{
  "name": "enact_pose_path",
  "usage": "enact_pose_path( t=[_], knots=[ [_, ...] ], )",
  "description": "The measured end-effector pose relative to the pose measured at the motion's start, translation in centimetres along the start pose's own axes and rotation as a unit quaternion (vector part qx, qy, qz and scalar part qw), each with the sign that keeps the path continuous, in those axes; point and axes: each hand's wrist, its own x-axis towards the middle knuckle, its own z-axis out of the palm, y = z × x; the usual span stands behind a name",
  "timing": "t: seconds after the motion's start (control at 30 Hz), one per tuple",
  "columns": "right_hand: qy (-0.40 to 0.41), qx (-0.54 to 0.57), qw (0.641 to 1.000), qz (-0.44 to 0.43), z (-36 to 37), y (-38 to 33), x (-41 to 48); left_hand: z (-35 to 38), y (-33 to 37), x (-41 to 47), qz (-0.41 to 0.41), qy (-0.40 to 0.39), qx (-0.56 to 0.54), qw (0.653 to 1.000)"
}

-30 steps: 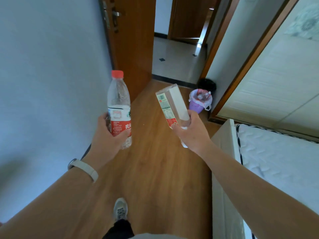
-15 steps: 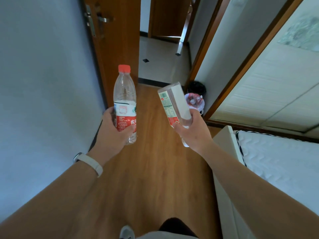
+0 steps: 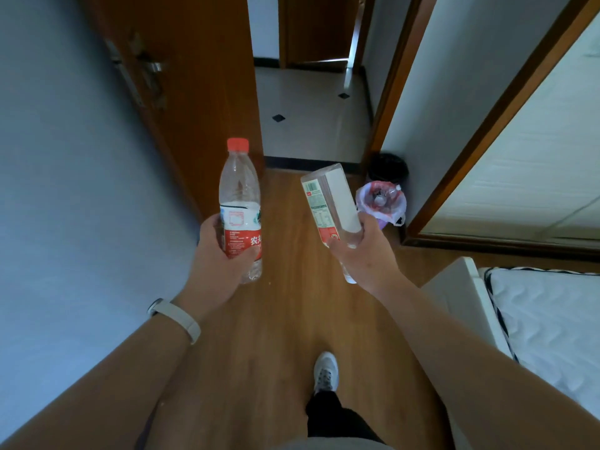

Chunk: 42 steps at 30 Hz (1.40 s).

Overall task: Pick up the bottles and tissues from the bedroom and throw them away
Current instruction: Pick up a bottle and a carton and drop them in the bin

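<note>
Hands out front, both full. Left hand (image 3: pixel 217 254) wraps fingers around lower half of bottle (image 3: pixel 240 209), thumb across the red label; bottle upright, clear plastic, red cap on. White band (image 3: pixel 177 316) on left wrist. Right hand (image 3: pixel 363 254) grips tissue pack (image 3: pixel 329 203) at its lower end, fingers closed around it, pack tilted with top leaning left, printed label facing left, clear plastic end sticking out below the palm. Bottle and pack well apart, neither touching anything but the hands.

Bin (image 3: pixel 382 203) on floor (image 3: pixel 285 319) ahead, just right of the pack, purple with a light bag liner, some clear plastic inside; contents too small to tell. Second dark bin (image 3: pixel 388 167) just behind it by the door frame. Open door (image 3: pixel 194 92) at left, tiled hall beyond. Bed (image 3: pixel 545 319) at right edge. Shoe (image 3: pixel 325 373) on floor, bottom centre.
</note>
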Motion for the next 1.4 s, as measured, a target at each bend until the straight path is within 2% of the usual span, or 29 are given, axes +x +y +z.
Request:
enact_pose_path(
  t=[0.17,0.4,0.53,0.73,0.87,1.1,1.4],
  knots=[
    [-0.015,0.003,1.0,0.002,-3.7,0.2,8.5,4.6,4.4,7.4,-0.001,-0.016,0.014,1.0],
    [0.016,0.014,1.0,0.02,-7.6,1.1,17.0,10.2,7.9,14.1,0.028,-0.049,-0.005,0.998],
    [0.021,-0.009,0.999,0.032,-7.9,1.5,20.6,10.8,8.7,19.8,0.039,-0.053,-0.008,0.998],
    [0.036,-0.018,0.996,0.083,-6.5,1.8,26.8,12.5,8.1,28.1,0.036,-0.107,-0.037,0.993],
    [0.093,-0.05,0.979,0.172,-5.1,0.8,32.0,13.4,8.0,35.9,0.047,-0.154,-0.05,0.986],
    [0.184,-0.069,0.961,0.192,-2.9,-3.2,39.9,11.9,10.5,51.3,0.091,-0.211,-0.062,0.971],
    [0.25,-0.069,0.937,0.235,-3.1,-2.2,45.9,15.6,11.4,59.7,0.089,-0.276,-0.055,0.956]
  ],
)
